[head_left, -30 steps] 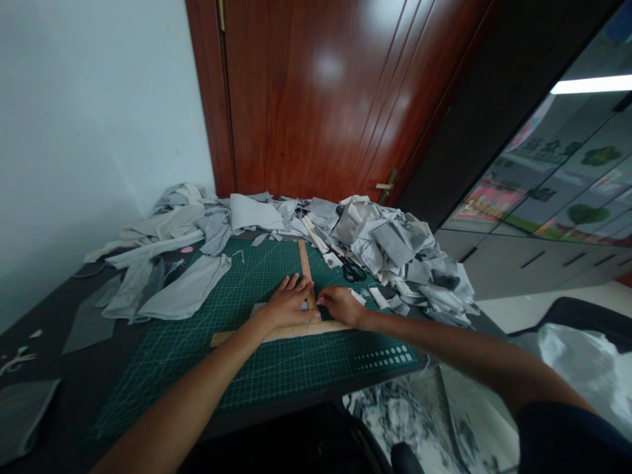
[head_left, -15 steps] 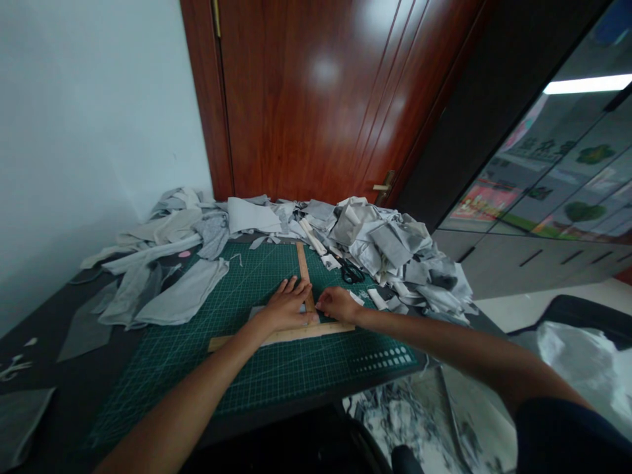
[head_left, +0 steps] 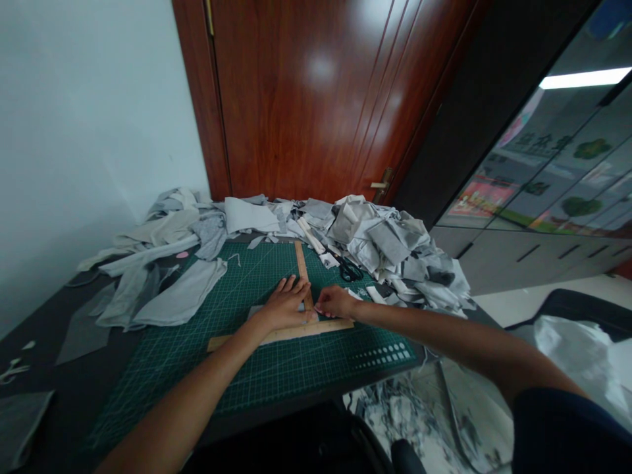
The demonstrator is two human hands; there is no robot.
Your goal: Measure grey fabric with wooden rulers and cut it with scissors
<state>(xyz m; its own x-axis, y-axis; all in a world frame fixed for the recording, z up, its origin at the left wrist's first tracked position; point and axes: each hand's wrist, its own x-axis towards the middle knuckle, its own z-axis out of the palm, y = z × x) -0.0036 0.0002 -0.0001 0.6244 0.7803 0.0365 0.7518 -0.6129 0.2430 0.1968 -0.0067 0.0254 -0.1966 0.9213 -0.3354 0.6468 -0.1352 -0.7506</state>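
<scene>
My left hand [head_left: 286, 305] lies flat with fingers spread, pressing on a T-shaped wooden ruler [head_left: 302, 262] and a grey fabric piece [head_left: 255, 310] beneath it. The ruler's long crossbar [head_left: 287, 332] runs along the near side of the fabric. Just right of the upright blade, my right hand [head_left: 336, 301] is closed in a pinch with its fingertips down by the ruler's edge. Something small and pinkish shows at those fingertips, too small to make out. Under everything is a green cutting mat [head_left: 296, 368] with a printed grid.
Black-handled scissors [head_left: 349, 270] lie beyond my right hand, against a heap of grey and white fabric scraps [head_left: 390, 243]. More cloth pieces [head_left: 180, 293] spread over the left side. A small pink piece [head_left: 182, 255] rests among them. Behind the table stands a wooden door [head_left: 306, 99].
Both hands and the ruler stay nearly in place. My right fingertips have shifted very slightly, and the camera view has turned a little.
</scene>
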